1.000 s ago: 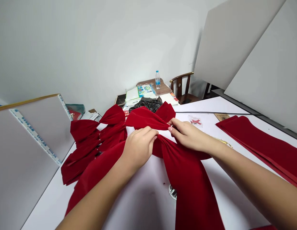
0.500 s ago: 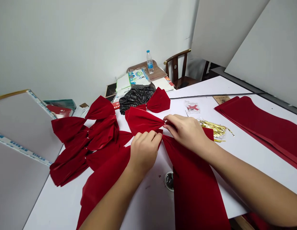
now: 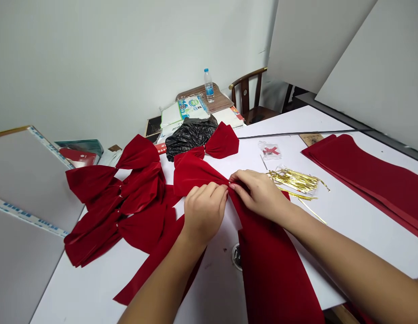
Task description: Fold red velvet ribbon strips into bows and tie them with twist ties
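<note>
You are pinching a red velvet bow [image 3: 197, 177] at its gathered waist, just nearer you than the black plastic bag [image 3: 190, 139]. Your left hand [image 3: 204, 212] is closed over the pleats, its fingers [image 3: 215, 191] curling firmly onto the velvet. Your right hand [image 3: 259, 193] is pressing in from the other side, thumb and fingertips nipping the same waist, with no gap showing between the two hands.

Change since the last look: the upper loop is spreading fuller and rounder, fanning out from your grip, which leaves the waist as the one tight point.

The long velvet tail [image 3: 276, 274] is running from your grip away from the bag. Right of the bag, gold twist ties [image 3: 293, 180] are lying loose, with stacked velvet strips [image 3: 360, 180] beyond them. Left of the bag, more velvet bows [image 3: 110, 193] are lying heaped.
</note>
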`<state>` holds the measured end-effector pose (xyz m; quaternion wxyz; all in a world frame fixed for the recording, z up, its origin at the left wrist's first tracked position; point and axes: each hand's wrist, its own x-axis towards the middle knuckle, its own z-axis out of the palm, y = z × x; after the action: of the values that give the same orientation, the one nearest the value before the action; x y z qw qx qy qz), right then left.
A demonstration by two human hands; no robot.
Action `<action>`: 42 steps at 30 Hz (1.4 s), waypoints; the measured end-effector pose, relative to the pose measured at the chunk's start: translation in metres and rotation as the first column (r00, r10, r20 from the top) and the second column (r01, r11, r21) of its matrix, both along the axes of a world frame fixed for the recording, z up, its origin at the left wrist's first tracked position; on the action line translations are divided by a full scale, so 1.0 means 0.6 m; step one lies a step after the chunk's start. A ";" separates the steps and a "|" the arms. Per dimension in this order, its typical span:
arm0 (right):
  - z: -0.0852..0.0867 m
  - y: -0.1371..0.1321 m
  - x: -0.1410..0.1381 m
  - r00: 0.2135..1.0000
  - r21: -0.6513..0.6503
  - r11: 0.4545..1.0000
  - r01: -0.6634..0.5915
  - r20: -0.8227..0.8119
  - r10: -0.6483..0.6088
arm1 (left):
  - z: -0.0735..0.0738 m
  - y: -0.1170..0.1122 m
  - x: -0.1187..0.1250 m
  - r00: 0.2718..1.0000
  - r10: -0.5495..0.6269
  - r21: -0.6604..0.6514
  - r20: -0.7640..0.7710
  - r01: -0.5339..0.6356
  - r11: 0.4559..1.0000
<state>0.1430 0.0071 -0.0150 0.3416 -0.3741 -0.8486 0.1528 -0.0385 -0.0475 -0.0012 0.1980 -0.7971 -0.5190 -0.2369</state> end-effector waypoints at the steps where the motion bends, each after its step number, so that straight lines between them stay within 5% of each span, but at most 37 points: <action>1: -0.003 0.004 0.003 1.000 0.003 1.000 -0.018 -0.019 0.018 | -0.001 0.000 -0.001 1.000 -0.008 -0.007 0.006 0.008 1.000; 7: -0.010 0.002 0.011 1.000 -0.009 1.000 -0.009 -0.026 0.009 | 0.002 0.000 0.000 1.000 -0.025 -0.022 0.018 0.025 0.999; 22: -0.036 -0.008 0.005 0.992 0.207 0.975 -0.079 -0.078 0.097 | 0.004 -0.002 -0.005 0.998 0.017 -0.077 0.068 -0.012 0.997; 30: -0.036 -0.019 -0.006 0.999 0.231 0.973 0.029 0.010 -0.032 | 0.001 -0.002 -0.003 1.000 -0.022 -0.056 -0.010 0.022 0.998; 42: -0.046 -0.015 -0.001 0.998 0.141 0.988 -0.068 0.028 0.064 | 0.001 -0.003 -0.012 0.998 -0.058 -0.097 -0.036 0.054 0.994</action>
<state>0.1424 -0.0018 -0.0425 0.3522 -0.3223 -0.8731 0.0991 -0.0456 -0.0491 -0.0007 0.1627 -0.8243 -0.5034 -0.2016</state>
